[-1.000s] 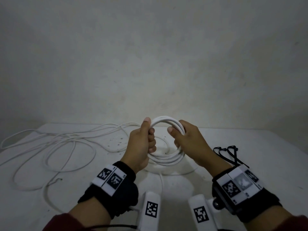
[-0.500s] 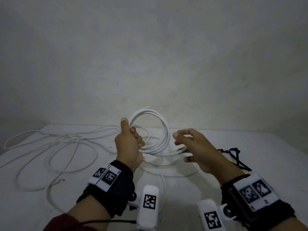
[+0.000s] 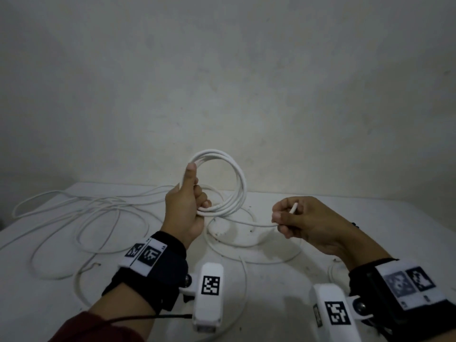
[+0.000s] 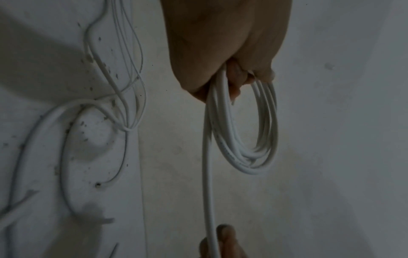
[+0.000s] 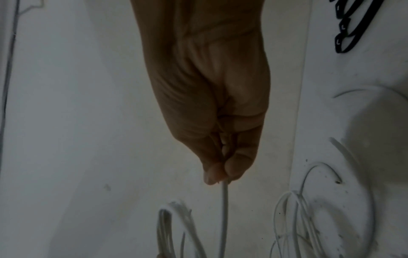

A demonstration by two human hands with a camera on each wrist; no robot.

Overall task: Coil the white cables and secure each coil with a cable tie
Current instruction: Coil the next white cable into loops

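Note:
My left hand (image 3: 197, 193) grips a coil of white cable (image 3: 238, 183) of several loops, held upright above the table with the thumb pressed along its left side. From the coil's bottom a single strand (image 3: 246, 222) runs right to my right hand (image 3: 278, 215), which pinches it near its free end (image 3: 294, 208). The left wrist view shows the coil (image 4: 264, 139) hanging from my left hand (image 4: 234, 78) and the strand (image 4: 207, 174) leading to my right fingers (image 4: 223, 244). In the right wrist view my right hand (image 5: 220, 176) pinches the strand (image 5: 224, 218).
More loose white cable (image 3: 98, 213) sprawls in wide loops over the left and middle of the white table (image 3: 394, 230). Black cable ties (image 5: 351, 26) lie on the table to the right, behind my right hand. A bare wall stands close behind the table.
My right hand let go of the coil, moved right and now pinches the cable's free tail. My left hand lifted the coil up and to the left.

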